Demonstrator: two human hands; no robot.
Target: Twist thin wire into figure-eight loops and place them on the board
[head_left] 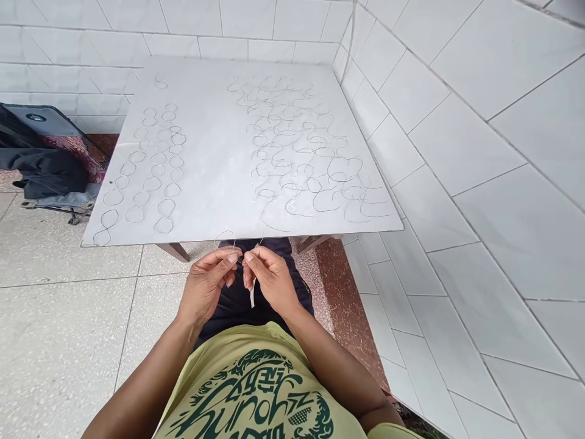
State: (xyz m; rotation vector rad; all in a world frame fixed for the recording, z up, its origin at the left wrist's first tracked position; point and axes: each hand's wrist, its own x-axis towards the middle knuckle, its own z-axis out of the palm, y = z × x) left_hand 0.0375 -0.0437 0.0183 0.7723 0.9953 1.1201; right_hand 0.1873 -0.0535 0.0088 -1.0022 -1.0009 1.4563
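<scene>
My left hand [208, 283] and my right hand [269, 277] meet just below the near edge of a white board [214, 158], fingertips pinched together on a thin piece of wire [225, 234]. The wire curls into a small loop above my left fingers. On the board's left part lie rows of wire pieces bent into figure-eight loops [146, 177]. On its right part lies a loose heap of unshaped curved wire pieces [301, 152].
The board rests on a low wooden stand over a speckled floor [59, 317]. A white tiled wall [479, 183] runs along the right. A dark bag and folded cloth [43, 158] lie on the floor at the left.
</scene>
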